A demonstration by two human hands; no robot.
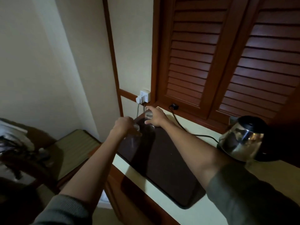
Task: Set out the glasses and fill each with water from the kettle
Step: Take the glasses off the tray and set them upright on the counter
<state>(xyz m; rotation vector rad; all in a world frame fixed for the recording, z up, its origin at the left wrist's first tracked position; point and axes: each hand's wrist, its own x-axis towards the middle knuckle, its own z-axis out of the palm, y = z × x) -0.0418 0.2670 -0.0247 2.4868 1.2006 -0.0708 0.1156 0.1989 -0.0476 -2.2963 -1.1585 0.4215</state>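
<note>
Dark louvred wooden shutters (227, 54) fill the upper right of the view, above a pale desk (162, 202) that runs along the wall. A long dark tray (164, 161) lies on the desk, reaching from its near edge to the far corner by the wall. To the right of the tray, well apart from the hands, a steel kettle (241, 138) with a black lid sits on its base, and a black cord (181, 125) trails from it across the desk to a plug below the shutters. Both arms stretch out to the far end of the tray. The left hand (125, 127) has its fingers closed around a clear glass (134, 136), which appears lifted and tilted over the tray's left edge. The right hand (155, 116) rests against a second glass (148, 114) standing at the far end of the tray, fingers spread around it; whether they actually grip it cannot be told. A third glass rim (151, 127) shows faintly on the tray just below that hand. A white wall socket (143, 98) sits just behind the glasses.
</note>
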